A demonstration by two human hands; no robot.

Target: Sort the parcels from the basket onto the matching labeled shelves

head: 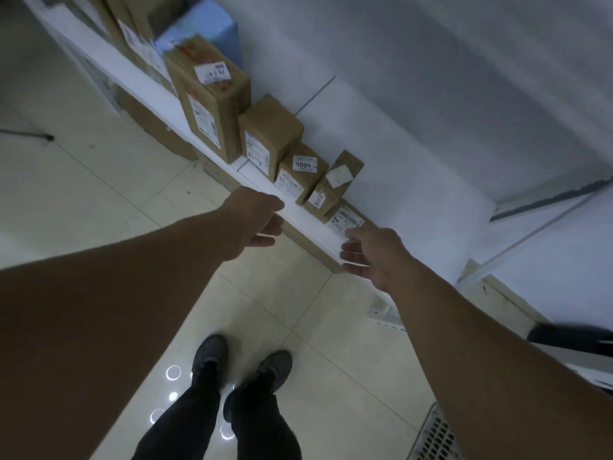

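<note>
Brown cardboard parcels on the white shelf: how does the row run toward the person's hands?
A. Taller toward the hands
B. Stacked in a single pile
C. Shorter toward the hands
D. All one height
C: the tall brown cardboard parcel stands farthest along the white shelf, and the boxes step down one by one to the low flat brown parcel beside the open right hand.

A shelf [308, 225] runs in front of you from upper left to lower right. On it stands a row of parcels, from the tallest box [212, 101] at the left to a flat parcel [348, 220] at the right end. Your left hand [258, 224] is before the shelf edge, and your right hand [371, 254] is just beside the flat parcel. More boxes [156, 127] sit below the shelf.
</note>
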